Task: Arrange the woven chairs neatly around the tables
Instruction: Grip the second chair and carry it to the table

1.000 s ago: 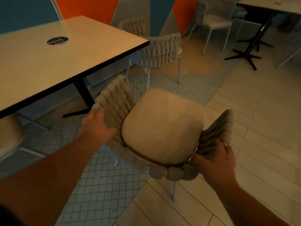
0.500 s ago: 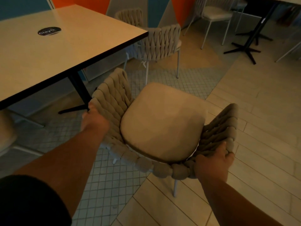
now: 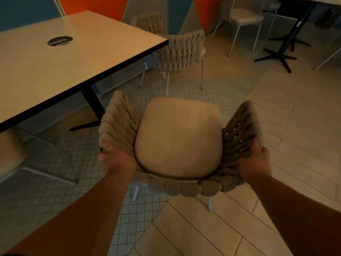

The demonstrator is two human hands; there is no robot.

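Hands are set on either side of a woven chair [image 3: 118, 117], which is seen from above and behind. The left hand [image 3: 116, 160] is closed on the rope weave of the chair's left side, fingers curled round the rim; the fingertips are blurred, so how far they wrap cannot be told. The right hand [image 3: 255, 160] is clamped on the right side in the same way, thumb laid along the top and fingers folded over the outer edge, mostly hidden there. A pale cushion [image 3: 179, 137] is seated between the two woven sides.

The chair is placed just off the near corner of a light-topped table [image 3: 83, 58] with a dark edge, not tucked under it, with its open front turned away from the person. It is found where a patch of small tiles [image 3: 60, 163] meets long floor planks [image 3: 295, 126]. Two white back legs are visible below the weave; whether they touch the floor cannot be told.

A round black sticker [image 3: 60, 41] is fixed to the tabletop. A second woven chair [image 3: 182, 47] is drawn up to the table's far side, and a third chair [image 3: 147, 21] is partly seen behind it. Further right, a white-framed chair [image 3: 245, 18] is placed near the black cross foot [image 3: 276, 57] of another table.
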